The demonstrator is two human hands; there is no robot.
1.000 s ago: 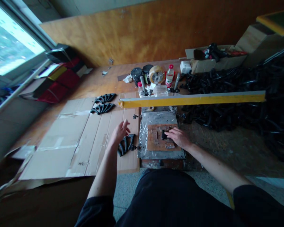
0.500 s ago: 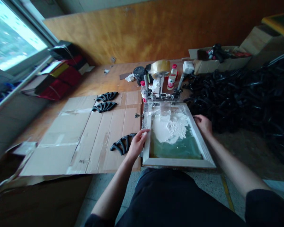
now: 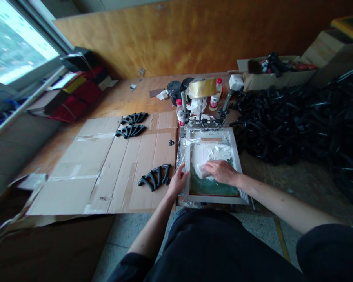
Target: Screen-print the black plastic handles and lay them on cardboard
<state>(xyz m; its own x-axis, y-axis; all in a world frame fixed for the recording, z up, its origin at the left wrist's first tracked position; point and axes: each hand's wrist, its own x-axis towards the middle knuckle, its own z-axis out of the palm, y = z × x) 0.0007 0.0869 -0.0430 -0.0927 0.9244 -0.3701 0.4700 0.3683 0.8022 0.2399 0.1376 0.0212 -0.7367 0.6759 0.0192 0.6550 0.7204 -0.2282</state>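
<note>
One frame (image 3: 217, 199), long axis fore-and-aft

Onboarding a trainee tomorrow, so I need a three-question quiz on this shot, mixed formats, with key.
1. True or false: the left hand is at the left side of the pale frame.

2. What is the right hand holding?
A) A red-capped bottle
B) A roll of tape
C) A pale scraper-like block

3. Fill in: from the wearer's viewpoint, the large heap of black parts lies to the ____ of the frame.

Key: 1. True; 2. C; 3. right
</note>
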